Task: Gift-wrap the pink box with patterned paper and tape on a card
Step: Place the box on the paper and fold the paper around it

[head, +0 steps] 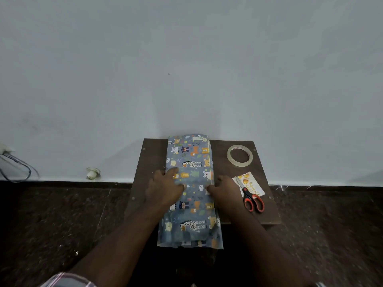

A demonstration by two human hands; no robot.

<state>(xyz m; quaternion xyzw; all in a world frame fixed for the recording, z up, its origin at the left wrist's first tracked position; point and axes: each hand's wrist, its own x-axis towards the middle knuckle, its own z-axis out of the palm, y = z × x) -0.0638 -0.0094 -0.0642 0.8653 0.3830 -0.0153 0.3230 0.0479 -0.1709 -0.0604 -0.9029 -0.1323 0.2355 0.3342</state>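
Dim, soft, bluish light, dark murky floor, wide-angle bending and blur toward the edges.

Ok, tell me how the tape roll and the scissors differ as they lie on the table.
The tape roll is a clear ring lying flat on bare wood near the far right corner; the scissors are long, with red-and-black handles, nearer the person, lying across the card. Both sit right of the wrapping paper, untouched by either hand.

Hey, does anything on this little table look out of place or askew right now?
The patterned paper far outruns the small table: its near end hangs off the front edge, its far end meets the wall. The scissors lie across the card.
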